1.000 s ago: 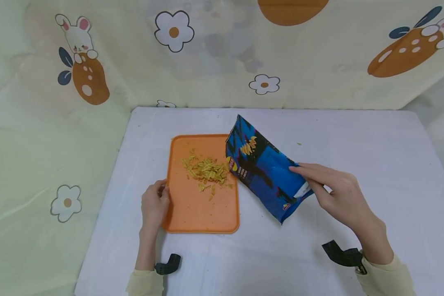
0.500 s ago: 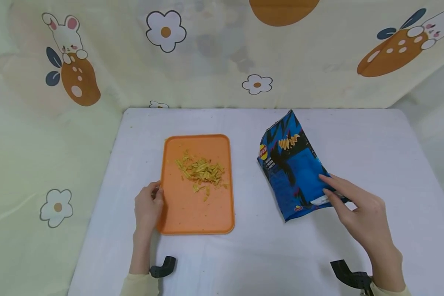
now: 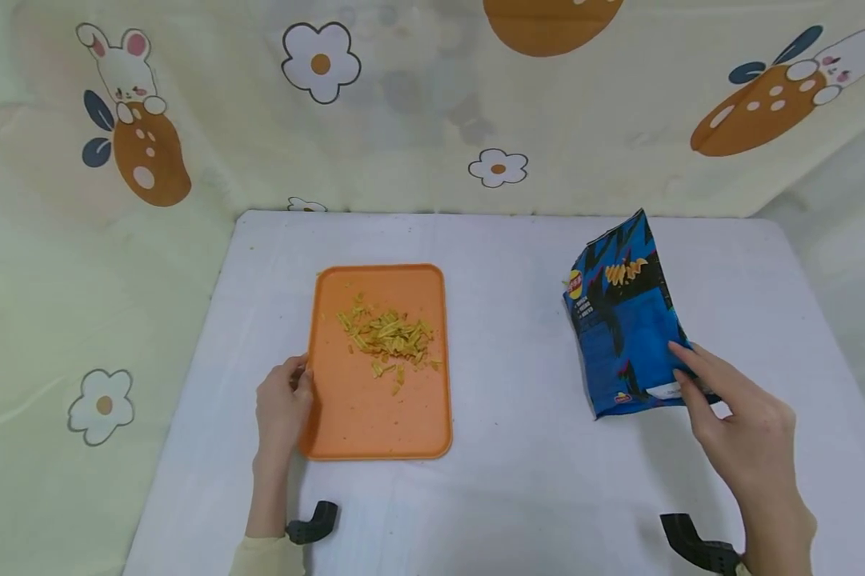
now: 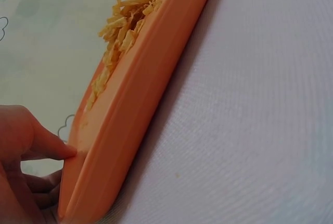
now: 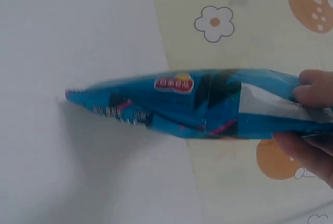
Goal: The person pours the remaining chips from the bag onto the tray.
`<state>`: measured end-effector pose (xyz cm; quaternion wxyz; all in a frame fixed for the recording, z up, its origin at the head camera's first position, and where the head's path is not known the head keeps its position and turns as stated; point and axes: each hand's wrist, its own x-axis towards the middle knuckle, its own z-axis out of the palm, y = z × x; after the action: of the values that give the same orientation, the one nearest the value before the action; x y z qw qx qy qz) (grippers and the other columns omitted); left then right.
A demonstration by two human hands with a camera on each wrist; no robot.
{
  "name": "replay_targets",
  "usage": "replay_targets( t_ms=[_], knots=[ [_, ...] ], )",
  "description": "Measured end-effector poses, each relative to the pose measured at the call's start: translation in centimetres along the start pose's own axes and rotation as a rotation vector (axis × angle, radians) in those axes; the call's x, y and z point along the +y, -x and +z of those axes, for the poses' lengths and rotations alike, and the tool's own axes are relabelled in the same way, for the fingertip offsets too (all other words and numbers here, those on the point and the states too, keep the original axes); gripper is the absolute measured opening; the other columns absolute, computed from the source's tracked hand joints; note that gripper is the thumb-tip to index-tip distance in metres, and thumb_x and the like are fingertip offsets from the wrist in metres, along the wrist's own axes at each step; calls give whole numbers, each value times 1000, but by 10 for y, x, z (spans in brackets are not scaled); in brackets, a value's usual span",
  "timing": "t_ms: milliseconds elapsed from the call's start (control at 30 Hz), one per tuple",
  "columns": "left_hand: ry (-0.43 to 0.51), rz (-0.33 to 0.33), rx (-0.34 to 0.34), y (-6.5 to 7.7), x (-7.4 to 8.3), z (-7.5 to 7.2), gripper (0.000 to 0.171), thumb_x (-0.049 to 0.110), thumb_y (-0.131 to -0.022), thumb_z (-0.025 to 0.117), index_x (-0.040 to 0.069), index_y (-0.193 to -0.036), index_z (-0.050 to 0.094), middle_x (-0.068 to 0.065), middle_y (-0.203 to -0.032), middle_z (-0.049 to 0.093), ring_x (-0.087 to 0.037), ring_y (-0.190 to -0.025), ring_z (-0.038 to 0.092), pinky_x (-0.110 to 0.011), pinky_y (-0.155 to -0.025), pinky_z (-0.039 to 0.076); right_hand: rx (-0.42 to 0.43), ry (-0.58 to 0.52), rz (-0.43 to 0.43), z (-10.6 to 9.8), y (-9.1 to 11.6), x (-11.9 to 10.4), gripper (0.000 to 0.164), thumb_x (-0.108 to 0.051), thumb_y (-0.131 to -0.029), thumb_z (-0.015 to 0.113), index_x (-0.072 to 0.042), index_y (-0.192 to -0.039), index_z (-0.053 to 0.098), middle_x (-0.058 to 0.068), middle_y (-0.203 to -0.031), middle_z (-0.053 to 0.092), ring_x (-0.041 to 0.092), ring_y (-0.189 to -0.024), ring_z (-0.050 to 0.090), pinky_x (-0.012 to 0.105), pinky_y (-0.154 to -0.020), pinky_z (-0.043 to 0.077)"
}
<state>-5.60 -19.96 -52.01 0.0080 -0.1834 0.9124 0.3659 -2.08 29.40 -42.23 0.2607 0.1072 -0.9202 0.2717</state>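
An orange tray (image 3: 374,416) lies on the left part of the table, with a heap of broken yellow chips (image 3: 392,336) on its upper half. My left hand (image 3: 283,404) holds the tray's left rim; in the left wrist view its thumb (image 4: 54,148) is on the rim and the other fingers are partly hidden below. To the right, a blue chip bag (image 3: 626,336) is pinched by my right hand (image 3: 749,432) at its right side. In the right wrist view the bag (image 5: 177,104) looks flattened, seen from its edge, with thumb and fingers on opposite faces.
A white-covered table (image 3: 518,480) carries everything, with tiny crumbs scattered on it. Behind it and to the left hangs a pale cloth (image 3: 403,120) printed with rabbits and flowers. Black wrist mounts (image 3: 313,522) sit on both forearms.
My right hand has carried the chip bag rightward, away from the tray's right edge, and the bag has turned more upright. The left hand stays on the tray. The head view has shifted slightly.
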Motion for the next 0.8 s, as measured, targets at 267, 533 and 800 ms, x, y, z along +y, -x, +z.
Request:
replay_targets(
  t_ms=[267,533,800],
  knots=[
    [-8,3,11,0,-3,0,35,10,-105,54,3,-138,63,-22,-116,67,-34,-100,64,-46,-83,53,49,71,-82,15,-4,-3,49,25,-73,73,5,-117,74,29,-114,72,38,-96,74,-1,-86,37],
    [-7,-3,8,2,-1,1,36,10,-105,53,3,-139,62,-22,-116,67,-33,-99,63,-44,-82,52,25,161,-152,24,-9,-27,45,20,-75,71,5,-117,74,26,-114,73,42,-82,70,55,-54,53],
    [-9,-3,17,3,-1,2,35,10,-105,53,2,-139,62,-21,-116,67,-33,-97,63,-43,-81,52,-94,153,-234,34,-16,-48,46,9,-77,73,6,-123,70,26,-121,71,40,-86,68,52,-55,57]
  ],
)
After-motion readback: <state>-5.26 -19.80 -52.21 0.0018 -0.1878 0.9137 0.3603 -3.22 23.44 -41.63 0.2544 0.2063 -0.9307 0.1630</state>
